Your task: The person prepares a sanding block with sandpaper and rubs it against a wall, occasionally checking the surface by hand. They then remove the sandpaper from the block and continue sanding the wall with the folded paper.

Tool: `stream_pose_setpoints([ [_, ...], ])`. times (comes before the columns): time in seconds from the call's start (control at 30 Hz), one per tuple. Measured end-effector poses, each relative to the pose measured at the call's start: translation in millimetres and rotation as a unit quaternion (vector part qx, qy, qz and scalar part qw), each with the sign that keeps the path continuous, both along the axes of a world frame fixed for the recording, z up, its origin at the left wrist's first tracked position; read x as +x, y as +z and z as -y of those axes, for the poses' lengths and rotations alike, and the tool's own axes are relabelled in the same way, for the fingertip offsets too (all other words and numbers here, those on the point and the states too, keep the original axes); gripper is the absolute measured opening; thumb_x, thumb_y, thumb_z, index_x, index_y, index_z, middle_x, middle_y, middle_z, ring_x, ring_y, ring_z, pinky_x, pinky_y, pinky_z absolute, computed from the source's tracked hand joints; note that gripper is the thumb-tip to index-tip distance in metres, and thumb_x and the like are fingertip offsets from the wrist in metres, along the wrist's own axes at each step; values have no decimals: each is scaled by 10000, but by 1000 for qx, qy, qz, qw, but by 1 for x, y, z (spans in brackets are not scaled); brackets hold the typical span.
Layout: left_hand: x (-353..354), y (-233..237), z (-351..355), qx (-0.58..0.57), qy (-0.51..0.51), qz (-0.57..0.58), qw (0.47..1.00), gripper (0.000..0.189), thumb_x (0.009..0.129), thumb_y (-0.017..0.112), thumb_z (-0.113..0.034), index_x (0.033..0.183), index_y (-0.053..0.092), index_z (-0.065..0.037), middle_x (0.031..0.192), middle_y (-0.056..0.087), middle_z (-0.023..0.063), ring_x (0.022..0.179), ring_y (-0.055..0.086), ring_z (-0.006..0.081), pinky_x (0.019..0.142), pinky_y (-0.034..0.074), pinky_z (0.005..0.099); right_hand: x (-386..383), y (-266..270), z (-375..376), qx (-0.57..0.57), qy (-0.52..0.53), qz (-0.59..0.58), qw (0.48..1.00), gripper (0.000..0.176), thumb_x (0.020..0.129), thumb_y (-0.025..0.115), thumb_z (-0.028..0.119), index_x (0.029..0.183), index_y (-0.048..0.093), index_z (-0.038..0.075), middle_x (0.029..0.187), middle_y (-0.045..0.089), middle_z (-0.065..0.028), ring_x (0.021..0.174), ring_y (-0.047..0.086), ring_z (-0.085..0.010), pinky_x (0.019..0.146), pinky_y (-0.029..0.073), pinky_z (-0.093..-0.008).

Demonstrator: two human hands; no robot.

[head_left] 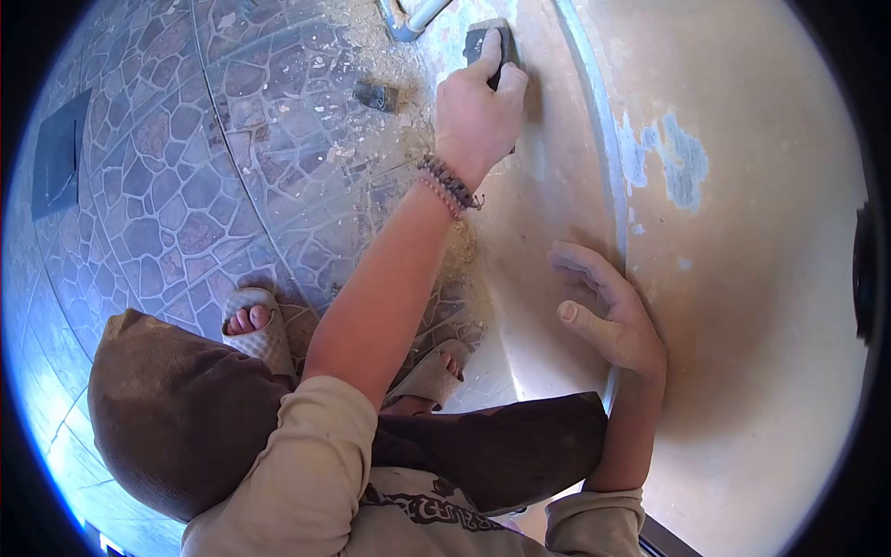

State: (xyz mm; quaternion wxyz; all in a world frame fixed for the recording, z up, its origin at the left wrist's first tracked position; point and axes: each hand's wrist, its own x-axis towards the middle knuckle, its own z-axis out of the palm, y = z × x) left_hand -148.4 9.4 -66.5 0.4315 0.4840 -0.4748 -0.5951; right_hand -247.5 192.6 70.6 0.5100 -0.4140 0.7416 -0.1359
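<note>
My left hand (480,111) reaches forward and grips a dark, hand-sized block (482,41), its index finger stretched along the top. The block is against the tan painted surface (543,139) low on the wall, and part of it is hidden under the fingers. Bracelets (447,188) circle that wrist. My right hand (608,320) is held by the wall (752,278), thumb apart and fingers loosely curved, with nothing in it.
Pale flakes and dust litter the stone-patterned floor (167,167). A small dark chunk (376,96) lies there, near a bluish pipe (405,25). Bare patches (685,162) show on the wall above a raised ledge line (608,139). My sandalled feet (255,325) are below.
</note>
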Motion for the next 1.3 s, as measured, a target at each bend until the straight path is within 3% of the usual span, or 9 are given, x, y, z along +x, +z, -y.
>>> stream_pose_setpoints([
  [0.13, -5, -4, -27, -133, 47, 27, 990, 452, 893, 526, -256, 1270, 546, -7, 525, 494, 127, 526, 522, 104, 546, 463, 292, -1, 0, 5, 11, 1, 11, 1000, 725, 811, 722, 333, 1373, 410, -2, 1340, 478, -130, 1260, 431, -242, 1032, 345, -383],
  [0.27, -4, 3, 4, -58, 34, 12, 998, 456, 863, 510, -270, 1206, 580, 22, 591, 580, 245, 554, 640, 321, 553, 505, 382, -1, -1, 1, -5, 1, 4, 1000, 654, 819, 732, 287, 1341, 457, 4, 1334, 509, -143, 1249, 461, -265, 1034, 369, -394],
  [0.53, -15, 8, -41, -122, 80, -31, 989, 468, 885, 492, -254, 1261, 535, 21, 568, 547, 250, 519, 618, 307, 508, 466, 387, -1, -2, -1, -10, -24, 18, 999, 629, 840, 714, 276, 1352, 451, 20, 1326, 514, -154, 1259, 464, -267, 1036, 378, -391],
  [0.7, 2, 23, 27, 11, -14, -21, 1000, 497, 870, 486, -274, 1234, 536, 61, 605, 593, 258, 558, 647, 302, 550, 505, 385, -1, -2, -1, 1, 0, 8, 1000, 616, 849, 707, 250, 1359, 445, 24, 1325, 510, -175, 1257, 467, -271, 1037, 380, -389],
  [0.73, 1, 17, 43, -35, 15, 9, 999, 460, 869, 514, -293, 1169, 591, 47, 567, 600, 168, 541, 639, 232, 536, 506, 336, -1, -2, 0, 3, -2, 6, 1000, 616, 849, 707, 245, 1361, 443, 25, 1326, 509, -176, 1255, 469, -270, 1039, 379, -387],
  [0.9, -7, 1, -13, 31, 5, -31, 999, 459, 961, 414, -329, 1272, 535, -14, 855, 677, 212, 831, 659, 306, 781, 488, 368, -1, -1, -2, -19, -19, 7, 1000, 610, 848, 707, 231, 1362, 445, 30, 1336, 510, -154, 1243, 479, -266, 1041, 379, -382],
  [1.03, -25, -32, -110, 26, 82, -19, 996, 555, 983, 417, -282, 1426, 308, 35, 1334, 474, 290, 1231, 490, 349, 1023, 364, 374, 1, 1, -3, -27, 16, -25, 999, 597, 866, 683, 300, 1350, 462, 31, 1341, 512, -141, 1220, 499, -277, 1030, 391, -388],
  [1.1, -22, -22, -123, 82, 49, -15, 995, 592, 974, 469, -278, 1444, 268, 21, 1101, 620, 246, 880, 613, 348, 809, 461, 417, 1, 5, -7, -25, 55, -46, 997, 597, 871, 679, 313, 1344, 463, 19, 1335, 516, -138, 1217, 501, -263, 1022, 399, -388],
  [1.3, -2, 36, -74, 139, 38, -352, 925, 230, 973, 523, -211, 1102, 530, -21, 911, 587, 30, 788, 547, 88, 702, 458, 250, 3, 18, -23, -139, 50, -110, 983, 658, 882, 653, 367, 1378, 405, 13, 1292, 529, -206, 1221, 502, -285, 998, 423, -384],
])
